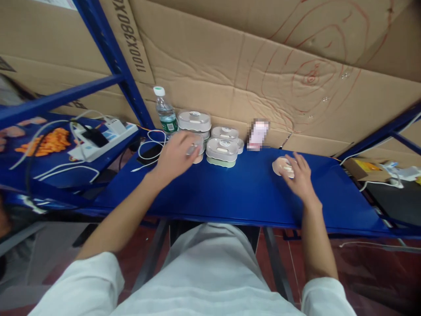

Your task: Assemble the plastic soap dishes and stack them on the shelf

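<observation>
My left hand (176,156) reaches over a small lidded box (197,142) at the front left of a group of boxes, its curved fingers on the clear top. The fingers cover much of that box, and my thumb is hidden. Right beside it stands a grey-lidded box with a pale green base (222,152). On the right, my right hand (300,175) is at the near right side of a small beige tub (277,166). Its fingers are apart, with the thumb and index finger at the rim. Short whitish pieces (288,168) show in the tub.
Behind the boxes stand a stacked grey box (194,120) and a water bottle (167,116). A phone (258,135) leans on the cardboard wall (210,79). White cable (144,156) lies at the left. Orange pieces (52,141) and a power strip (108,139) are on the neighbouring shelf.
</observation>
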Demonstrator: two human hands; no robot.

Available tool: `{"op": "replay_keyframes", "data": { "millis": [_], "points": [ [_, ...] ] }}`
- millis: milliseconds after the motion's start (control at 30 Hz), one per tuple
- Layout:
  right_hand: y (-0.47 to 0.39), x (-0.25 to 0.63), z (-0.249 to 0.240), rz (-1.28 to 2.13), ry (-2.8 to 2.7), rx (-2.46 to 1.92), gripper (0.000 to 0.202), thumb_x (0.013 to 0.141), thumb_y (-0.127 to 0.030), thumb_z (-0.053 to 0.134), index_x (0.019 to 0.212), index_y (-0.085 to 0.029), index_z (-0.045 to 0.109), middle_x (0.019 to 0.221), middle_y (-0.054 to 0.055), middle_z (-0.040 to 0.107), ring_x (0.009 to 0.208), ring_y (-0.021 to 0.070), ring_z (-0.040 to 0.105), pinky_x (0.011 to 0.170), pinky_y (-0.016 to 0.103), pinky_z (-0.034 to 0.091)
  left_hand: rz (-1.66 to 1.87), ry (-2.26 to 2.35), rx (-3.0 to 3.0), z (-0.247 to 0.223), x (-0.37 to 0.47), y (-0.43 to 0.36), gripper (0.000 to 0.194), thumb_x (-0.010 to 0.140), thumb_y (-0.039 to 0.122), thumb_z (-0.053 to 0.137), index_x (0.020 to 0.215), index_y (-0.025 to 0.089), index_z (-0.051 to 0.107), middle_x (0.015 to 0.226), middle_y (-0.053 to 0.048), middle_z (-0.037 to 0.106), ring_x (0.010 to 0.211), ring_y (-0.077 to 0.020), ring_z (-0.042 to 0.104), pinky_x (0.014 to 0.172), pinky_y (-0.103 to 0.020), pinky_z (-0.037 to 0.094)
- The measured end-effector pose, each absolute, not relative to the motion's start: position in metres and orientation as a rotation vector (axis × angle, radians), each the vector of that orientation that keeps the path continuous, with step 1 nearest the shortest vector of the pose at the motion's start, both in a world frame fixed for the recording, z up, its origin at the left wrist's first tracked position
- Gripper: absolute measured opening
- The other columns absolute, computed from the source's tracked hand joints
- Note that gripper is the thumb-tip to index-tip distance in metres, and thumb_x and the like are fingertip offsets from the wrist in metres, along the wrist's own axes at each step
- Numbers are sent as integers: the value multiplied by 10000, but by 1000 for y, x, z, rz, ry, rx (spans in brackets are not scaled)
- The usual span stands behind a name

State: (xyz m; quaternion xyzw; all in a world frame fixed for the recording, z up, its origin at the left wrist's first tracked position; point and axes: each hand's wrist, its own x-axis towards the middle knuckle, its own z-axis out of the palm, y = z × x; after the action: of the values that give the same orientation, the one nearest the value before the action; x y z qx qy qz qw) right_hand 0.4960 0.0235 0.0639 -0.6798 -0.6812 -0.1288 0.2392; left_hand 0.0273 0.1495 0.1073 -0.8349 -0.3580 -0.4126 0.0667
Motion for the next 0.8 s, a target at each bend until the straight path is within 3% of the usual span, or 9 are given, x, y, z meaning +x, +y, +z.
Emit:
{"op": "replay_keyframes", "data": {
  "millis": [100,200,267,333,433,500,667,800],
  "points": [
    [39,547,62,-243,-1853,-2237,827,936,-513,753,1650,-204,473,1704,244,428,1593,481,357,1216,729,365,-1202,-921,-2682,76,41,91,251,1072,321,585,1257,249,740,1213,-89,756,1133,-251,727,1043,-407,587],
    [27,532,52,-319,-1955,-2278,747,938,-511,771,1592,-230,545,1551,246,573,1439,450,523,1190,782,337,-1139,-889,-2820,37,51,48,235,1078,309,598,1246,253,753,1213,-84,771,1057,-227,754,1011,-402,606],
    [8,493,46,-445,-2061,-2117,717,970,-595,723,1570,-237,564,1448,235,620,1365,433,560,1198,821,279,-1076,-927,-2922,18,54,30,260,1090,315,580,1290,270,740,1266,-85,763,1100,-230,755,1031,-421,612],
    [-10,443,43,-401,-2223,-1908,772,996,-696,634,1609,-243,515,1422,227,618,1378,428,542,1218,785,294,-1049,-983,-3003,9,55,19,316,1092,331,582,1384,292,695,1368,-98,724,1202,-246,731,1076,-445,607],
    [-20,374,47,-209,-2405,-1689,895,963,-808,571,1645,-236,480,1436,233,596,1365,425,559,1130,612,492,-1041,-990,-3044,7,56,15,428,1065,369,640,1488,301,619,1525,-137,620,1380,-304,642,1150,-507,573],
    [-14,343,51,-97,-2468,-1591,937,932,-848,568,1654,-259,480,1452,225,587,1335,426,583,1067,570,542,-1027,-996,-3023,7,57,16,505,1042,377,680,1531,302,580,1588,-161,557,1460,-353,578,1182,-564,542],
    [6,318,54,118,-2431,-1458,915,936,-839,595,1657,-289,480,1497,179,569,1333,395,603,1116,571,534,-1124,-1097,-2933,1,54,16,707,1025,329,700,1666,337,404,1707,-197,406,1564,-404,467,1214,-618,497],
    [6,324,53,214,-2319,-1445,863,976,-809,566,1650,-277,481,1502,173,552,1371,376,593,1142,563,533,-1160,-1056,-2925,-2,51,15,738,1041,302,672,1697,333,337,1754,-209,322,1610,-398,407,1240,-610,478]
  ]
}}
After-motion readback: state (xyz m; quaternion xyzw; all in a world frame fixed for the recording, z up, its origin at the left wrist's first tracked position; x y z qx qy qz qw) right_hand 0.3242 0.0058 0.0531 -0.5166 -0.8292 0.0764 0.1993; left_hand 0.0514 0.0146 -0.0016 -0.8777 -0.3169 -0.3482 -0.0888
